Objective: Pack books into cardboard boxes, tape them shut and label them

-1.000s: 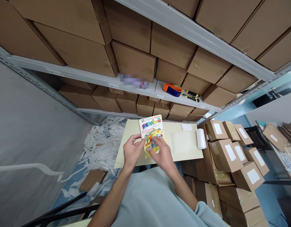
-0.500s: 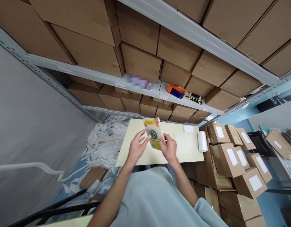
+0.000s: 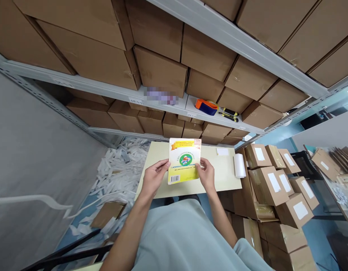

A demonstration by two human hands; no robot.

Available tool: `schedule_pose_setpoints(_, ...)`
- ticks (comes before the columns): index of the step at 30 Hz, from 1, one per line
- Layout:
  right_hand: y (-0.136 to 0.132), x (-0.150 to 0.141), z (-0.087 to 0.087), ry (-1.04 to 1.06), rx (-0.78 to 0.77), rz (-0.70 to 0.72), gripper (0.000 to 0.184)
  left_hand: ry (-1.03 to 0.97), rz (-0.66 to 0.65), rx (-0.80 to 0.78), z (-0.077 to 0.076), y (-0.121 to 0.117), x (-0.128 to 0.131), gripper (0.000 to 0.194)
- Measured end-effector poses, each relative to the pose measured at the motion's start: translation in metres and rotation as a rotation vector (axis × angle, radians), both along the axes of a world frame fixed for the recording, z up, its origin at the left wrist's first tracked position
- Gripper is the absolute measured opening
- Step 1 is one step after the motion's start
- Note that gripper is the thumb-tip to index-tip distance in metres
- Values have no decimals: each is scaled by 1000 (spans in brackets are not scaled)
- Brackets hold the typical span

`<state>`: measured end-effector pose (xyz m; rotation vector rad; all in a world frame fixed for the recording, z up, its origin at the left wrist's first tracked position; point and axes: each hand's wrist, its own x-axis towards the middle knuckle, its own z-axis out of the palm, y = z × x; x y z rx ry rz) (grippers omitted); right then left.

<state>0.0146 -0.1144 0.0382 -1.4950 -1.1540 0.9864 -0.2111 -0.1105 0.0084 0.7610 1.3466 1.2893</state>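
Upright in front of me is a book with a white and yellow cover, a round green emblem and a barcode at its lower left corner. My left hand pinches its left edge between thumb and fingers. On the opposite edge, my right hand grips it the same way, thumb on the cover. The book is held above a pale yellow table, its printed face toward me. A white slip of paper lies on the table to the right of the book.
A white roll stands at the table's right end, beside stacked cardboard boxes with white labels. On the shelf ahead sit an orange and blue tape dispenser and yellow-black utility knives. White paper strips cover the floor at left.
The book has turned from an angled position to face me squarely. My left hand's fingers have closed on its left edge, and the right hand has moved slightly right with its edge.
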Motion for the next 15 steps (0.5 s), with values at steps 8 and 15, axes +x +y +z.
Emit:
schedule_pose_setpoints(8,-22,-60,6,195,-62,141,63,480,33,315,24,-22,35,37)
schedule_pose_setpoints(15,-18,-66,13,210,33,-3,61,495,-148,413,38,-35,54,35)
